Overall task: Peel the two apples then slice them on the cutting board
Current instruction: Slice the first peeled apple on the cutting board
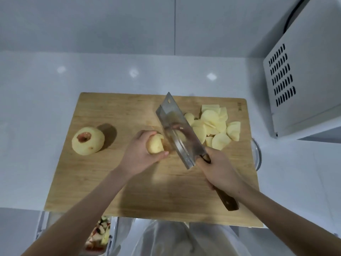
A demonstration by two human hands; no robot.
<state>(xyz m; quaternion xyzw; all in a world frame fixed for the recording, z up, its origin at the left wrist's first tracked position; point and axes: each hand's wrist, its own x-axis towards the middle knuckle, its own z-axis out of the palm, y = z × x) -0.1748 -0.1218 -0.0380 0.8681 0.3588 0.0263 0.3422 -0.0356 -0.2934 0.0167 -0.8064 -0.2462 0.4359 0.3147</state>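
Below the bench [36, 108] edge at 6 o'clock, a bin [100, 235] with red and yellow peelings inside. At 3 o'clock of the cutting board [110, 182], a glass bowl [258, 154], mostly hidden, contents not to be told. Left grip [140, 154] curled round a part-cut apple [156, 145] near board centre. Tilted cleaver [177, 130] just at its 3 o'clock, handle grasped in right grip [219, 170]. Slices [215, 126] heaped at 2 o'clock. Whole peeled apple [88, 141] at 9 o'clock, well apart.
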